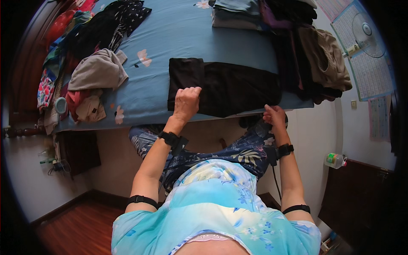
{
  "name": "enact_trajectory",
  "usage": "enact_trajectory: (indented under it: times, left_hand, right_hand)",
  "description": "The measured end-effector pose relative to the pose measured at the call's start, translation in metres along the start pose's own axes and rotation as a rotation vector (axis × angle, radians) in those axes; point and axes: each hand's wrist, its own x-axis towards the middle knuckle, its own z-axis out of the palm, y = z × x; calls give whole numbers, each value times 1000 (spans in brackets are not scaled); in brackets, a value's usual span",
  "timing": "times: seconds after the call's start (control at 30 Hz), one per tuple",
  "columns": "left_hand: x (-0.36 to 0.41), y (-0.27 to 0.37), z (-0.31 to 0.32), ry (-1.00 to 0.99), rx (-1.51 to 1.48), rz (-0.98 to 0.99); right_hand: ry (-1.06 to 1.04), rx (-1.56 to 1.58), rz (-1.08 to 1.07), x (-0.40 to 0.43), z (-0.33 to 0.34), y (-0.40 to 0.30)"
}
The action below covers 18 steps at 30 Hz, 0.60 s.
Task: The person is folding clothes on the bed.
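Observation:
A black garment [236, 86], perhaps trousers, lies flat along the front edge of the bed, with its left end doubled over into a flap. My left hand [187, 101] is closed on the flap near its lower edge, knuckles up. At the garment's lower right edge is my right hand [275, 117], its fingers curled and thumb close to the cloth. Whether cloth is pinched between those fingers cannot be made out.
A blue flowered sheet [156, 86] covers the bed. Loose clothes, including a grey garment [97, 70], are heaped at left. Folded clothes [236, 14] stand at back right, beside draped beige trousers [328, 60]. A fan [366, 30] and a plastic bottle [335, 160] are at right.

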Motion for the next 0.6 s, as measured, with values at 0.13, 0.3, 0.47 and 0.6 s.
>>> enact_trajectory:
  times: [0.13,0.3,0.47,0.6]
  left_hand:
    - [-18,-2,3,-134,-23,-36]
    - [-12,1,-17,-162,-220,-167]
    - [28,-21,-26,50,-267,-256]
    - [79,-44,-12,85,-233,-264]
  right_hand:
    - [119,132,59,13,8,0]
    - [141,239,121,12,8,-2]
    - [163,246,163,22,6,1]
    - [166,250,170,22,7,-2]
